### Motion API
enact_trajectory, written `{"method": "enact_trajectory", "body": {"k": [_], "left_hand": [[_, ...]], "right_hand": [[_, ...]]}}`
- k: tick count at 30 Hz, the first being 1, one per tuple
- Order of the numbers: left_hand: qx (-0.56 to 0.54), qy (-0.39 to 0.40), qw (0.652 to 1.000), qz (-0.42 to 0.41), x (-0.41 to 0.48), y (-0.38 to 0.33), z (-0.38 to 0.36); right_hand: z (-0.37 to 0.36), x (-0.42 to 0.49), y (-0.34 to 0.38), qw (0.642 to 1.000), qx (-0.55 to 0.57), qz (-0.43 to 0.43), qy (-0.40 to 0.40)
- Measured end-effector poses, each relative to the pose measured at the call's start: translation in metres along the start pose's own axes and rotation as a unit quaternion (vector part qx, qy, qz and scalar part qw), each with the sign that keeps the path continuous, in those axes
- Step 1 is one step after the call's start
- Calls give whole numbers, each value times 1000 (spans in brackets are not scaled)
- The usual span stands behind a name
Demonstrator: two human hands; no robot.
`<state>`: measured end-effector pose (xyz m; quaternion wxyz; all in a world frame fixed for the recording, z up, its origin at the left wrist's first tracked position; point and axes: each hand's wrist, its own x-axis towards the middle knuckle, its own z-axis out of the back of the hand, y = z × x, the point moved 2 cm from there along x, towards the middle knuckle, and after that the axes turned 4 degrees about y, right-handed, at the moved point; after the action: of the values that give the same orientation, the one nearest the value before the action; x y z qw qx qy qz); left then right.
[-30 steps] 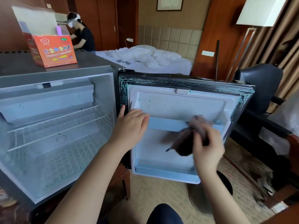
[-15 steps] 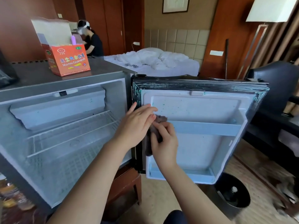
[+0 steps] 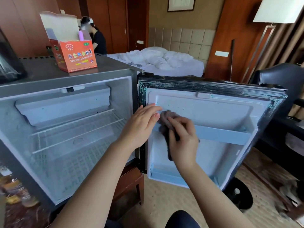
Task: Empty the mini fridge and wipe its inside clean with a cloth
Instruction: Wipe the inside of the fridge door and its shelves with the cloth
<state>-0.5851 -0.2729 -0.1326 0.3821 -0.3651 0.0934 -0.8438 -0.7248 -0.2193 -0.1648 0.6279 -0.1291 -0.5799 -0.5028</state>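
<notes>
A person is wiping the open door [image 3: 213, 112] of an emptied mini fridge [image 3: 69, 162]. The right hand [image 3: 183, 139] is bunching a brownish cloth [image 3: 165, 118] in curled fingers [image 3: 178, 123] and pressing it to the white inner liner at the hinge-side end of the door shelf [image 3: 222, 134]. The left hand [image 3: 139, 125] is lying flat just to the left of the cloth, its fingers [image 3: 150, 111] straight and close together, their tips touching the liner beside the dark gasket, apparently steadying the door. The cloth is hanging with its long axis downward from the right fingers, its upper wad just beyond their tips. Green specks [image 3: 168, 105] are dotting the liner just above and to the right of those fingertips, so the next stroke appears to call for an upward, rightward sweep, and the right hand, holding the cloth, is the nearer one. The cabinet, to the left of both hands, is showing only a bare wire shelf [image 3: 77, 129].
</notes>
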Motion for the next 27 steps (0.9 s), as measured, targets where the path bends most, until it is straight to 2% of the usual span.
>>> {"method": "enact_trajectory", "body": {"k": [4, 8, 13, 17, 22, 27], "left_hand": [[-15, 11, 1000, 0, -2, 1, 3], [17, 20, 1000, -15, -1, 3, 4], [55, -14, 997, -49, -1, 3, -5], [58, -42, 996, -51, 0, 0, -7], [62, -41, 996, -50, -8, 0, -4], [56, -121, 990, -51, -34, 1, 15]], "right_hand": [[-43, -14, 7, 988, -106, 93, 56], [-17, -17, -10, 962, -199, 179, 59], [59, -7, -51, 971, -216, 98, 32], [105, 16, -68, 970, -234, 17, 72], [77, 17, -45, 971, -218, 31, 96], [0, 21, -6, 950, -272, 45, 145]]}}
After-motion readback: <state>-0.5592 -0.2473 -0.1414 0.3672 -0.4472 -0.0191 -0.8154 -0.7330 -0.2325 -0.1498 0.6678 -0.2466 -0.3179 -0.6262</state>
